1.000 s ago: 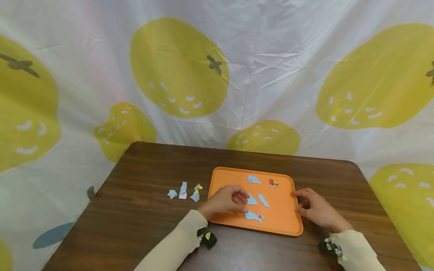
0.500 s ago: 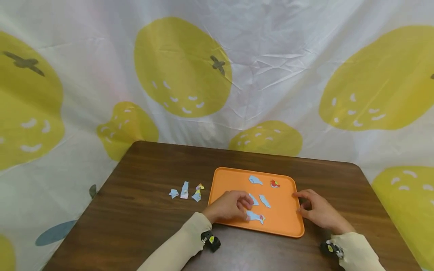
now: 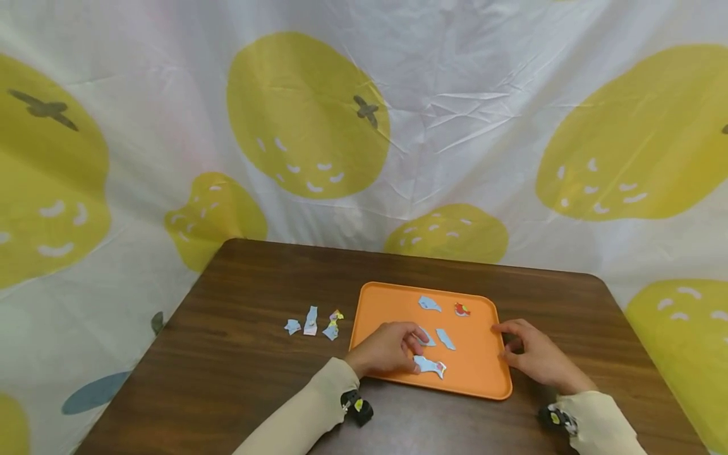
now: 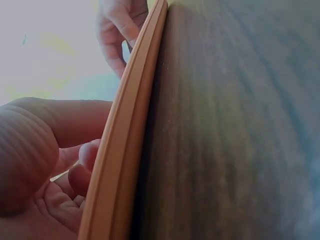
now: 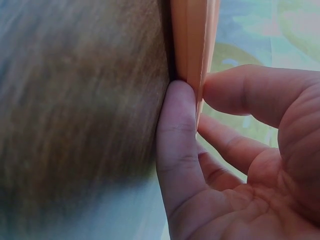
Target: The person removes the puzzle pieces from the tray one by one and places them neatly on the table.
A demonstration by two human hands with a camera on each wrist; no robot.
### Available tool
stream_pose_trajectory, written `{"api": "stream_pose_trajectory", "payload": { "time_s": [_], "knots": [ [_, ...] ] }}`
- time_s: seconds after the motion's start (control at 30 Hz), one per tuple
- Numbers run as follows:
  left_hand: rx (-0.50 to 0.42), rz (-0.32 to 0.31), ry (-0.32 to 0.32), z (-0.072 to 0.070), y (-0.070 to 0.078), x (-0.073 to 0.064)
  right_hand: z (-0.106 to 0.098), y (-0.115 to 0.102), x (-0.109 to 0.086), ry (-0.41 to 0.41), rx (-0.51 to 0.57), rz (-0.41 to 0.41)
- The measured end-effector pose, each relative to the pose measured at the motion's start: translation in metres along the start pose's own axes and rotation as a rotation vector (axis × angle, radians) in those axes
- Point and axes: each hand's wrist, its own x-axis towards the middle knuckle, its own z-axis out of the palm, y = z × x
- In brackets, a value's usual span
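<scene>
You worked at a dark wood-grain table (image 3: 239, 303) in a nook screened off by cloth. A pale, creased hanging (image 3: 455, 158) rose just beyond the table's far edge and ran on past both sides, standing where a wall would be. Big yellow fruits (image 3: 307, 114) and a blue-grey leaf (image 3: 93, 393) were printed across it. Whether a home or a studio lay behind, your view was too closed-in to tell.

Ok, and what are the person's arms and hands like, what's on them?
The left hand and right hand are ungloved. Cream sleeves cover both forearms down to the wrists, where small black devices sit, each showing a yellow mark.
</scene>
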Motion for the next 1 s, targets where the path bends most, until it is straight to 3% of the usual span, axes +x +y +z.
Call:
{"api": "stream_pose_trajectory", "payload": {
  "time_s": [0.43, 0.87, 1.0],
  "knots": [
    [0.065, 0.02, -0.053, -0.007, 0.001, 0.001, 0.0, 0.001, -0.001, -0.01, 0.011, -0.002],
    [-0.062, 0.003, -0.109, -0.015, -0.003, 0.003, 0.0, -0.003, -0.002, -0.011, -0.015, 0.017],
    [-0.085, 0.002, -0.095, -0.015, -0.003, 0.003, -0.001, -0.003, -0.002, -0.007, -0.021, 0.018]
  ]
}}
